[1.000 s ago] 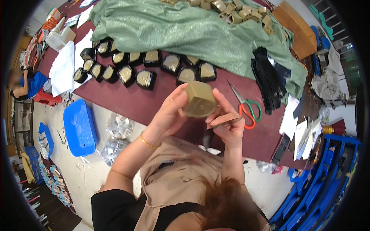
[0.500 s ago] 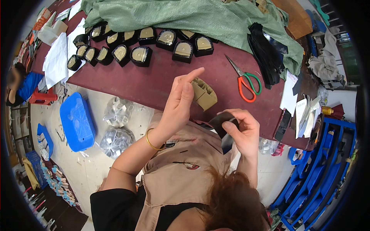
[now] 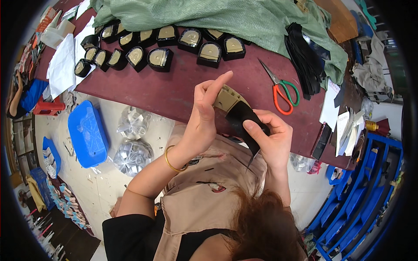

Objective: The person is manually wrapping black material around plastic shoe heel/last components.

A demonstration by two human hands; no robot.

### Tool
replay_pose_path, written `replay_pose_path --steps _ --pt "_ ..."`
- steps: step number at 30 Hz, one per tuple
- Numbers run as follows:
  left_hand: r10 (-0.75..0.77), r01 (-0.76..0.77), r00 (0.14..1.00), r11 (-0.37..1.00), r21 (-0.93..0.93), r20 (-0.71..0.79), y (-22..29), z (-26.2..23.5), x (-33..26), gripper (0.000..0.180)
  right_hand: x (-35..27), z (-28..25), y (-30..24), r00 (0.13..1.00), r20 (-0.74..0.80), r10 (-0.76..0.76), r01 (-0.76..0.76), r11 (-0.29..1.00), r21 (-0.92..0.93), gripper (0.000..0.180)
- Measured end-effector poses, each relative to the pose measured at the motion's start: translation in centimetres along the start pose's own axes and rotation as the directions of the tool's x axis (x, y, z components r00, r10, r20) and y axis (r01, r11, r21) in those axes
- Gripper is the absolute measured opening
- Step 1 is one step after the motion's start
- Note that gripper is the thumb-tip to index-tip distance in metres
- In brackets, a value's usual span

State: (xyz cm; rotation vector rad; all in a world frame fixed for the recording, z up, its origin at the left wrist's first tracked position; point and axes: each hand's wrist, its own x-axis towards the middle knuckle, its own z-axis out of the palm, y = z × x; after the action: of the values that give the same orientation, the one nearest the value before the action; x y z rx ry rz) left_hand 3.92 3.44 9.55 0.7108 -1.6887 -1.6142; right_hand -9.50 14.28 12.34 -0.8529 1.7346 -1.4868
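- your left hand [image 3: 204, 108] has closed its fingers on the tan shaped piece [image 3: 226, 98], forefinger raised, now above the dark red table [image 3: 174, 93] edge.
- your right hand [image 3: 270, 139], empty a second ago, now presses a black strip [image 3: 244, 124] onto it; wrapping looks begun.

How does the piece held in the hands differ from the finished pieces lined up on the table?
The tan piece is held up between the left hand and right hand, while the row of pieces lies on the dark red table. The tan piece is only partly covered by a loose black strip; each piece in the row already has a full black border. All share the same tan, rounded shape.
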Motion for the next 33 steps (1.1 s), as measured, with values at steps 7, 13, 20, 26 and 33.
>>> replay_pose_path --steps 7,13,20,26,33 --pt "-0.008 0.008 1.000 1.000 -0.028 0.011 0.2 -0.1 0.0 0.084 0.3 0.1 -0.3 0.998 -0.007 0.060 -0.060 0.998 0.017 0.012" --pt "0.122 -0.112 0.992 0.970 0.214 -0.036 0.0 0.3 -0.2 0.057 0.1 0.0 -0.5 0.990 -0.003 0.143 -0.143 0.990 0.002 0.014" --pt "-0.192 0.259 0.964 0.516 -0.817 0.184 -1.1 -1.5 -0.4 0.077 0.7 -2.8 -0.7 0.981 0.115 -0.155 0.179 0.951 -0.251 0.021" --pt "-0.106 0.377 0.925 0.381 -0.844 0.365 -1.4 -1.0 -0.6 0.083 1.9 -3.0 -0.9 0.981 0.177 -0.078 0.113 0.974 -0.194 0.021" --pt "-0.153 0.471 0.881 0.369 -0.801 0.447 -2.4 -1.7 -0.6 0.068 0.6 -2.0 -1.4 0.984 0.161 -0.081 0.107 0.981 -0.163 0.022"
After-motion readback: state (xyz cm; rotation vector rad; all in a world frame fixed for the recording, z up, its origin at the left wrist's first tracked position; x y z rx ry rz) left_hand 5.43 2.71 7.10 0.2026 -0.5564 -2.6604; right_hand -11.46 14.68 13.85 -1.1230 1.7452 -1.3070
